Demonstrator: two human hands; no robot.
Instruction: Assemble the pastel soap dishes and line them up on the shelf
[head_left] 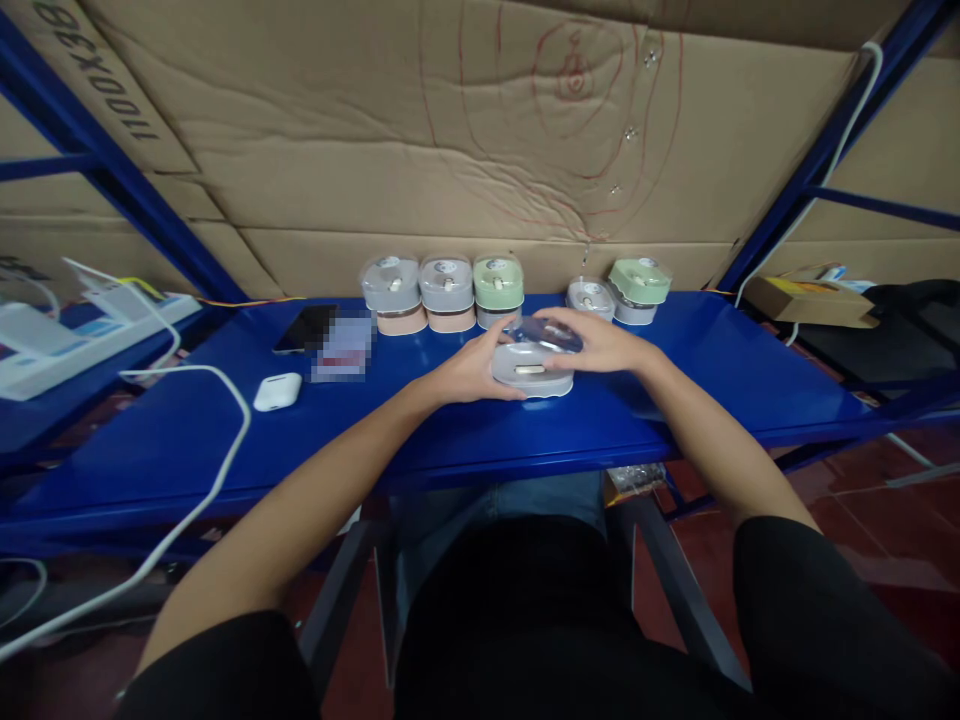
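Observation:
A pale grey oval box (529,380) sits on the blue table close to its front edge, a small light-coloured tab on its near side. My left hand (472,368) curls round the box's left side, with the thumb at the top. Over the box is a clear plastic lid (553,333), tilted. My right hand (604,342) grips this lid from the right, with its lower fingers near the box. Whether the lid touches the box's rim I cannot tell. Behind my hands stand stacked boxes with clear lids: two grey-topped ones (391,288) and a green-topped one (498,284).
Back right are a small grey box (589,299) and a green-topped stack (640,284). On the left lie a dark phone (306,326), a blurred-out card (342,347) and a white earbud case (277,391). A white cable (232,470) crosses the left side. Cardboard (337,130) walls the back.

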